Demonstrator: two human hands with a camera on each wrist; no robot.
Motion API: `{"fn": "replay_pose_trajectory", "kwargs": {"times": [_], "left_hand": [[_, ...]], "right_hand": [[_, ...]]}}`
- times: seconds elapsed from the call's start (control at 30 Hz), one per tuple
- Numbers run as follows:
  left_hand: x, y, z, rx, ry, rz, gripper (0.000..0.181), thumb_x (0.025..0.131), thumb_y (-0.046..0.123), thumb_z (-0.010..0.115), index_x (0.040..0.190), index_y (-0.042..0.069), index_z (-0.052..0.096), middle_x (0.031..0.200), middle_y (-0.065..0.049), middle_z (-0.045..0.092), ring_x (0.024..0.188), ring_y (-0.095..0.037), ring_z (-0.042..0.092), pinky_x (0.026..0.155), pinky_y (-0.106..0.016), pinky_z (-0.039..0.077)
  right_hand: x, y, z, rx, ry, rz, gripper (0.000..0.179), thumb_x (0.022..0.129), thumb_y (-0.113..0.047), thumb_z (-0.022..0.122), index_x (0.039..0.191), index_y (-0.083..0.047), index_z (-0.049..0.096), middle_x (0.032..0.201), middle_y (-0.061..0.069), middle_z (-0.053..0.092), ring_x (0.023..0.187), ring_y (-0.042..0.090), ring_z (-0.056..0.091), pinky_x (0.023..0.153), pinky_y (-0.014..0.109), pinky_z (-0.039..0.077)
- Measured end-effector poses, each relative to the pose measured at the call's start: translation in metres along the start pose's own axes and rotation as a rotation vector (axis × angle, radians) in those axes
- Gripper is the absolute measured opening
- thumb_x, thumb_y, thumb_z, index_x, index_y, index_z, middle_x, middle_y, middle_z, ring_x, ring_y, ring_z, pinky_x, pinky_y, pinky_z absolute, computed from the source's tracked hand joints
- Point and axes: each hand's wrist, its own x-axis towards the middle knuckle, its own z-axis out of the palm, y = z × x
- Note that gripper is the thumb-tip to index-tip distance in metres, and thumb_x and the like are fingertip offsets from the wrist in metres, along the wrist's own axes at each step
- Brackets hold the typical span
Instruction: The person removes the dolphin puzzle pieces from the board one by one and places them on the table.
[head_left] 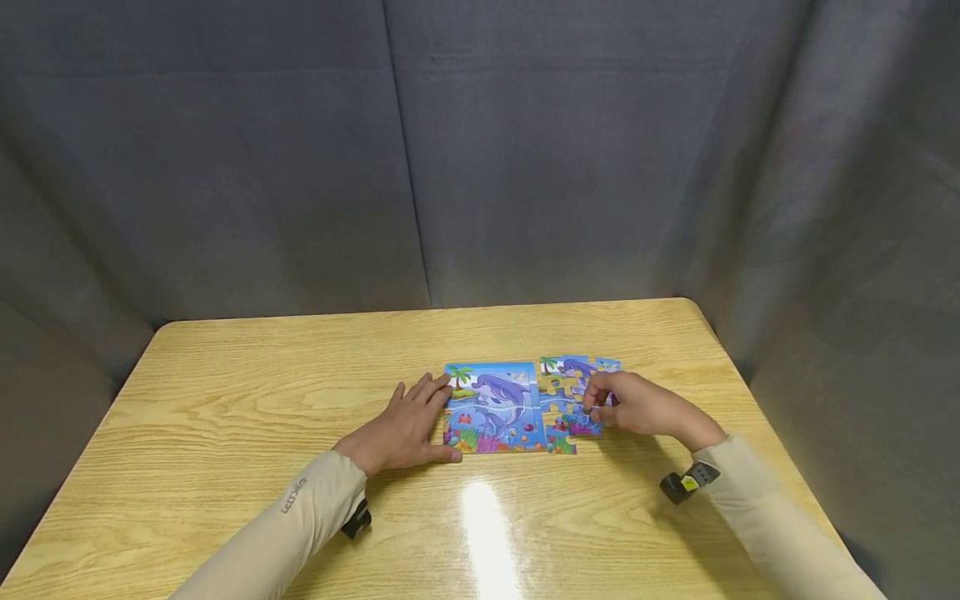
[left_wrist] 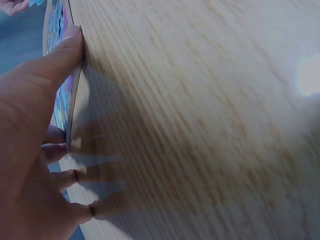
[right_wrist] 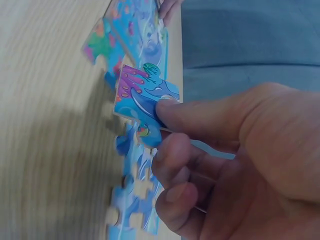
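A dolphin picture board lies flat on the table. My left hand rests at its left side, fingers spread and the thumb along the near edge. From the left wrist view, the thumb and fingertips touch the rim of the board. Between thumb and fingers, my right hand pinches a jigsaw piece with purple coral and part of a dolphin on it. Below that hand lie several jigsaw pieces, partly joined, with wood showing through gaps. The hand covers some of them in the head view.
The light wooden table carries the puzzle right of its middle. A grey curtain hangs behind and at both sides. Glare shines on the near tabletop. Each wrist wears a small black camera.
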Motion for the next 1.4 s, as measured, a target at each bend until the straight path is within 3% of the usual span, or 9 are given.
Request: {"fn": "replay_pose_trajectory", "kwargs": {"times": [0.27,0.5,1.1,1.4], "left_hand": [[-0.001,0.0,0.0,-0.002,0.001,-0.003,0.103,0.096,0.061,0.072,0.166,-0.001,0.03,0.178,-0.019,0.021,0.166,-0.046,0.017,0.126,-0.078,0.018],[0.0,0.0,0.0,0.001,-0.005,-0.005,0.103,0.096,0.063,0.071,0.167,0.0,0.03,0.179,-0.017,0.019,0.167,-0.045,0.014,0.128,-0.076,0.016],[0.002,-0.001,0.0,0.018,-0.001,0.008,0.102,0.097,0.062,0.07,0.166,-0.001,0.03,0.179,-0.019,0.019,0.166,-0.047,0.017,0.126,-0.079,0.018],[0.001,0.0,0.001,0.004,0.0,0.007,0.103,0.096,0.062,0.071,0.166,-0.002,0.03,0.178,-0.019,0.021,0.166,-0.046,0.018,0.126,-0.078,0.019]], "right_hand": [[-0.009,0.013,0.003,0.0,-0.015,0.034,0.008,0.1,0.0,0.067,0.098,-0.008,0.068,0.089,0.002,0.064,0.079,0.015,0.052,0.065,0.024,0.043],[-0.011,0.017,0.007,-0.026,0.003,0.026,0.011,0.098,0.004,0.068,0.095,-0.007,0.071,0.09,0.003,0.072,0.078,0.011,0.051,0.067,0.024,0.041],[-0.004,0.015,0.013,-0.111,0.052,0.065,0.014,0.095,-0.003,0.077,0.089,-0.01,0.067,0.082,-0.001,0.065,0.073,0.011,0.052,0.065,0.024,0.044],[0.007,0.003,0.011,-0.138,0.064,0.028,0.016,0.096,-0.002,0.076,0.088,-0.01,0.065,0.084,0.0,0.065,0.074,0.011,0.053,0.068,0.027,0.045]]}}
